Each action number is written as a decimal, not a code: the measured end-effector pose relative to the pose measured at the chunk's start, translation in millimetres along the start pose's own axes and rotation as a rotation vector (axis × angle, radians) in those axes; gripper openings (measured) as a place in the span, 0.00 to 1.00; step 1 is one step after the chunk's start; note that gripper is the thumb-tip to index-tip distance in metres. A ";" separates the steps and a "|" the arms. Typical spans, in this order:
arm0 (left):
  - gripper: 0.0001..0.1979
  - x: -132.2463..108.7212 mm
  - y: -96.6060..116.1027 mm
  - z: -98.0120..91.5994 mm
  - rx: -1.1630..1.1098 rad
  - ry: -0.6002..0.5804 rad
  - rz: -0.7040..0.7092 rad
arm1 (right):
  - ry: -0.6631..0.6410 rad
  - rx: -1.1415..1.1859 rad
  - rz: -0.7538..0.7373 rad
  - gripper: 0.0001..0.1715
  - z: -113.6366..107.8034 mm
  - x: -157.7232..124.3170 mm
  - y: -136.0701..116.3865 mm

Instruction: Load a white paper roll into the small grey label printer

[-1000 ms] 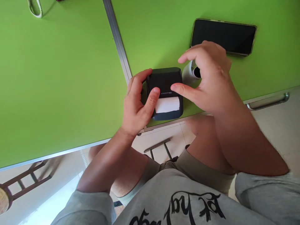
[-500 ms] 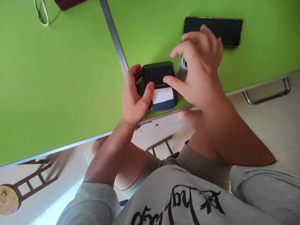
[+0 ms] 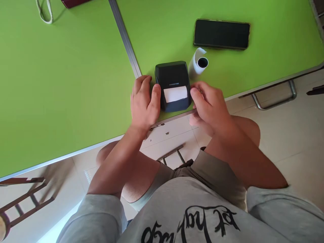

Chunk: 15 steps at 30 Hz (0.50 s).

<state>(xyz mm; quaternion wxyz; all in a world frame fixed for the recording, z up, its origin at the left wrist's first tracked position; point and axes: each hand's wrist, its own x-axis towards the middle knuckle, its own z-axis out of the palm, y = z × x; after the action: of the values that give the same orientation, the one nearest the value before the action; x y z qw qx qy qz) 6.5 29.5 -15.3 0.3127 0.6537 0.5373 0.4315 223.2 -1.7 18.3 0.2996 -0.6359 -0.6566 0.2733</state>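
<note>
A small dark portable thermal printer (image 3: 172, 73) lies on the green table near its front edge, with a strip of white paper (image 3: 176, 94) showing at its slot. Against its left side rests my left hand (image 3: 144, 103), thumb along the casing and fingers apart from the thumb on the table. At the printer's right edge is my right hand (image 3: 209, 101), fingers curled and thumb bent toward them; whatever lies between the fingertips is hidden. Just behind the right hand stands a white paper roll (image 3: 195, 65) with a dark core and a loose end.
A black phone (image 3: 221, 33) lies at the back right. A metal strip (image 3: 125, 37) runs across the green table (image 3: 76, 84). At the far left are a white cord loop (image 3: 48, 17) and the corner of a dark red object (image 3: 73, 2). A stool (image 3: 27, 202) stands below.
My right hand has come down from above the paper roll to the printer's right edge, and its fingers have curled. My left thumb has moved off the paper to the printer's side.
</note>
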 end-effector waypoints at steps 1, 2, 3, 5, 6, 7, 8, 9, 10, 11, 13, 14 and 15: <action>0.29 1.4 -2.9 3.5 0.022 -0.010 0.002 | -0.043 -0.026 0.044 0.18 0.4 5.8 -3.1; 0.27 2.9 -5.5 6.9 0.029 -0.017 -0.011 | -0.066 -0.062 0.082 0.21 1.1 11.5 -6.3; 0.25 4.4 -7.6 10.0 0.023 -0.018 -0.029 | -0.077 -0.099 0.110 0.22 2.3 16.7 -9.1; 0.25 6.7 -9.2 14.1 0.013 -0.035 -0.063 | -0.073 -0.133 0.149 0.21 5.4 24.6 -12.1; 0.26 7.3 -8.5 14.8 0.006 -0.043 -0.074 | -0.080 -0.108 0.166 0.21 7.1 27.1 -12.1; 0.27 7.2 -6.9 14.7 -0.005 -0.049 -0.074 | -0.097 -0.062 0.183 0.21 8.6 28.8 -11.0; 0.28 6.6 -4.3 13.9 -0.027 -0.048 -0.063 | -0.122 -0.007 0.201 0.22 9.9 29.9 -9.3; 0.30 5.4 -1.1 12.6 -0.058 -0.042 -0.041 | -0.151 0.049 0.216 0.23 11.2 30.4 -7.2; 0.31 3.7 2.7 11.0 -0.099 -0.035 -0.012 | -0.182 0.098 0.224 0.26 12.3 30.4 -5.0; 0.33 1.8 6.5 9.3 -0.139 -0.031 0.019 | -0.204 0.131 0.226 0.29 13.5 30.1 -3.3; 0.35 -1.9 13.3 6.4 -0.182 -0.074 0.015 | -0.195 0.161 0.220 0.34 16.0 28.3 -1.7; 0.36 -3.4 15.6 5.5 -0.199 -0.090 -0.013 | -0.175 0.160 0.201 0.35 17.3 27.1 -2.0; 0.36 -4.7 17.1 5.1 -0.224 -0.090 -0.038 | -0.157 0.146 0.165 0.37 18.5 25.8 -3.0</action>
<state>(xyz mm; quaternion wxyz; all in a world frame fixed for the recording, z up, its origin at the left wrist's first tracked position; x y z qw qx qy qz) 18.3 21.3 -3.6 0.4156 0.6232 0.4833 0.4531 207.2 24.4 9.2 0.2694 -0.6410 -0.6020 0.3927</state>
